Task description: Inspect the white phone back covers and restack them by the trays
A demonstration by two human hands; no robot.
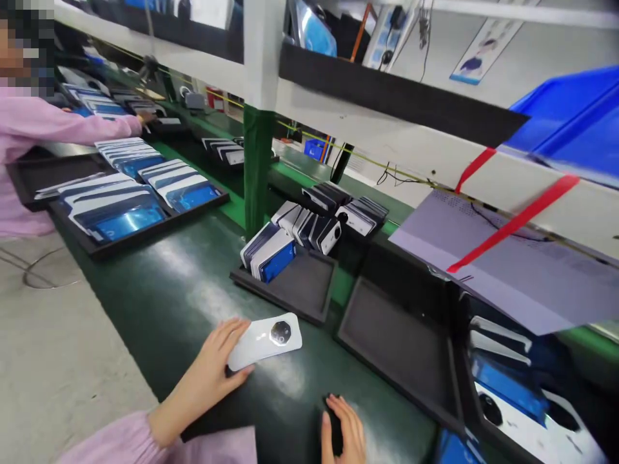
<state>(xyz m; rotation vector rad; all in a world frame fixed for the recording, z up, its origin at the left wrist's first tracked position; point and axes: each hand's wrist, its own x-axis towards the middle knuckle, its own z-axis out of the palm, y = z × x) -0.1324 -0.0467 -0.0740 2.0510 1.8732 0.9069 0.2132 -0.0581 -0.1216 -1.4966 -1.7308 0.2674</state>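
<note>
In the head view, a white phone back panel (261, 345) with a dark round camera area is gripped along its left end by my left hand (215, 361). The panel is tilted a little above the dark green worktop. Lower and to the right, my right hand (349, 428) is curled around a small black object (333, 403), mostly covered by the fingers, so its kind does not show. Closest to the right hand is a black tray (403, 348). Another black tray (309, 280), beyond the panel, has white and blue phone panels (275, 254) leaning at its left side.
Phone panels with blue film fill a tray (111, 248) at left. A co-worker in a pink sleeve (72, 125) reaches across the bench there. A green-wrapped post (258, 174) rises from the bench. More panels (512, 399) lie at right, below a grey sheet (503, 258) with red tape.
</note>
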